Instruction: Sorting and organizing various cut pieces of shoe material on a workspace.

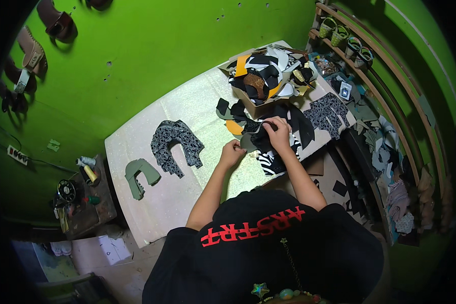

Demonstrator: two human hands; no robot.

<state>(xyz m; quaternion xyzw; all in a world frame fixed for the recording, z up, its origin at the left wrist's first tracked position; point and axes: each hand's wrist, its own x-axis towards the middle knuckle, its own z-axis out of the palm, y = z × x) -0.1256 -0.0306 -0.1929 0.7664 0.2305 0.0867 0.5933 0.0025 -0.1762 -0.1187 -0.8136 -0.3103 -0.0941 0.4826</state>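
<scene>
My left hand (232, 153) is closed, its fingertips at the lower edge of a grey-green curved piece of shoe material (248, 144). My right hand (278, 134) pinches the upper end of a dark piece that overlaps it; where one piece stops and the other begins is hard to make out. Just under my hands lies a zebra-striped piece (271, 164). Black scraps (301, 124) and an orange piece (233, 127) lie around them. To the left on the table are a black-and-grey patterned U-shaped stack (163, 147) and a smaller grey-green U-shaped stack (145, 169).
A cardboard box (258, 109) heaped with scraps stands at the table's (131, 126) far side. More patterned pieces (327, 114) lie at the right edge. Wooden racks (385, 96) with small shoes curve along the right. A low bench (93, 202) with thread spools is at left.
</scene>
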